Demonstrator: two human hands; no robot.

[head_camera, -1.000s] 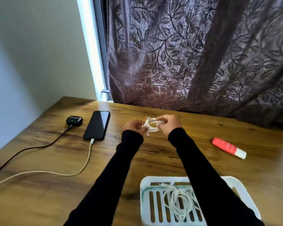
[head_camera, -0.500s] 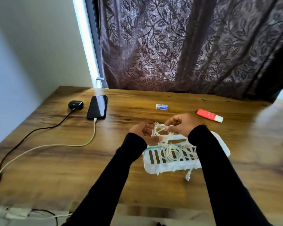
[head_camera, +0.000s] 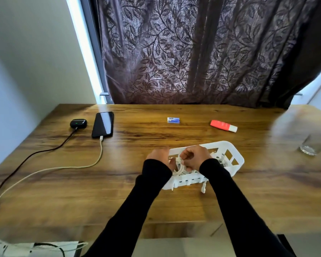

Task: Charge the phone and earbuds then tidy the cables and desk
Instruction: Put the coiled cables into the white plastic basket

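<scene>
The wooden desk (head_camera: 119, 182) fills the lower half of the frame, and a leaf-patterned curtain (head_camera: 193, 52) hangs behind it in the upper half. Just right of centre, the white slotted basket (head_camera: 235, 160) is seen with its long axis running from lower left to upper right; further white cable is coiled inside it, and one plug end hangs over its near wall. Both hands are placed over the basket's left end, sleeves entering from the bottom of the frame. The coiled white cable (head_camera: 179, 166) is held between the two hands, directly above the basket's left portion. The right hand (head_camera: 195, 157) is seen with fingers curled tightly around the bundle. The left hand (head_camera: 158, 156) is seen with fingers curled toward the same bundle, but its grip is partly hidden by the wrist. The drop into the basket is judged to lie straight below the fingers, and neither hand is clearly the nearer. At upper left, the phone (head_camera: 102, 124) lies with a pale cable plugged into its near end, and the earbud case (head_camera: 78, 123) just beside it shows a green light and a dark cable. A small blue-and-white box (head_camera: 173, 120), a red tube (head_camera: 223, 125) and a glass (head_camera: 310, 146) at the right edge are noted as loose on the desk.
</scene>
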